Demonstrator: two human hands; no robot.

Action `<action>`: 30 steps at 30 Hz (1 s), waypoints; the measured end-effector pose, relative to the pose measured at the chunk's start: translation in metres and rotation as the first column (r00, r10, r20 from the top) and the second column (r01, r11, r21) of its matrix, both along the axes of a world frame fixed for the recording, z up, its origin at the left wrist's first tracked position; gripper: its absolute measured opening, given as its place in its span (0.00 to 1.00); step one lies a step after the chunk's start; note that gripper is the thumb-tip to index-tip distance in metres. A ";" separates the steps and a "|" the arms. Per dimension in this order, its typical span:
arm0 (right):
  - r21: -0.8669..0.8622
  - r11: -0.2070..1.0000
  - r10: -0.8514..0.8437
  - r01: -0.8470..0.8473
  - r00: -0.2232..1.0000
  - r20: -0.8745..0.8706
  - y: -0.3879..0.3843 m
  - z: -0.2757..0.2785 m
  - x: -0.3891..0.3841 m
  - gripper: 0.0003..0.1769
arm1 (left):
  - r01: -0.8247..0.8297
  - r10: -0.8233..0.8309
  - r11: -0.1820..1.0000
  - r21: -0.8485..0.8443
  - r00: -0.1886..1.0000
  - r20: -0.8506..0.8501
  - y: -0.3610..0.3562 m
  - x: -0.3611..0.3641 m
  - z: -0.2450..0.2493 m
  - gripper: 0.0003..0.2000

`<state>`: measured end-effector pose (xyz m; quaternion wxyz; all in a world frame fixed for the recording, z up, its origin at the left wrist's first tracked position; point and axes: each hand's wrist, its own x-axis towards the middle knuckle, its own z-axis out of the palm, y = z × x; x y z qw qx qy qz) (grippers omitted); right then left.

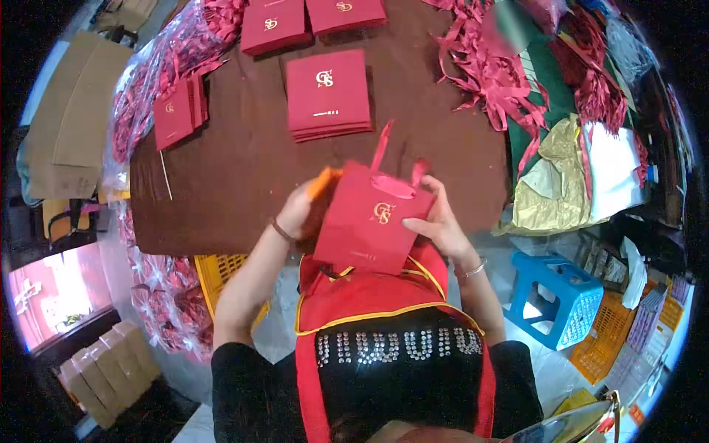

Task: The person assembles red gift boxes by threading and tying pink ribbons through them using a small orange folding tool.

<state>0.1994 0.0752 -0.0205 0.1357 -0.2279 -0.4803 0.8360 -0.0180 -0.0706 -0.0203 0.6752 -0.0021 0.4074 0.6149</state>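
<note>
A red paper gift bag [362, 229] with a gold monogram is held tilted in front of my apron. My right hand [443, 225] grips its right edge, thumb on the front face and fingers behind. Pink ribbon [393, 186] lies across the bag's top, and a ribbon end [382, 144] sticks up above it. My left hand [299, 210] is at the bag's left edge, with a blurred orange covering [323, 183] over its fingertips; its fingers are partly hidden. Just beyond the bag, a stack of flat red bags [326, 92] lies on the brown tabletop [244, 170].
More red bag stacks [273, 29] lie at the back. Small red bags [177, 114] stand at left beside clear plastic wrapping [136, 96]. Loose ribbons [495, 81] cover the right side near gold paper [554, 184]. A blue stool [554, 295] stands at lower right.
</note>
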 end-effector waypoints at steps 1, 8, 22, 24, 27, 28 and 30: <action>-0.050 0.998 0.039 -0.041 0.998 -0.045 -0.002 0.002 -0.004 0.42 | -0.039 0.030 0.988 -0.152 0.998 -0.063 0.007 0.024 0.028 0.25; 0.343 0.937 0.050 -0.066 0.997 0.055 -0.023 0.015 -0.027 0.36 | -0.004 0.067 0.990 0.141 0.894 -0.443 0.034 0.068 -0.006 0.21; 0.986 0.019 -0.586 -0.164 0.797 0.143 0.154 -0.028 -0.028 0.12 | -0.031 -0.145 0.989 -0.142 -0.123 -0.982 0.040 0.029 -0.017 0.19; 0.956 -0.157 -0.630 -0.249 0.771 0.097 0.169 -0.029 -0.039 0.12 | -0.102 -0.088 0.993 -0.059 -0.317 -0.944 0.042 0.037 -0.010 0.19; 0.925 -0.272 -0.598 -0.267 0.799 0.054 0.185 -0.030 -0.048 0.11 | -0.114 -0.052 0.993 0.007 -0.503 -0.863 0.040 0.038 0.005 0.19; 0.943 -0.189 -0.589 -0.273 0.800 0.114 0.187 -0.027 -0.048 0.08 | -0.088 0.024 0.993 0.075 -0.477 -0.879 0.041 0.038 0.010 0.16; 0.970 -0.213 -0.521 -0.116 0.854 -0.012 0.182 -0.017 -0.044 0.07 | -0.062 0.079 0.993 0.102 -0.294 -0.952 0.041 0.041 0.015 0.14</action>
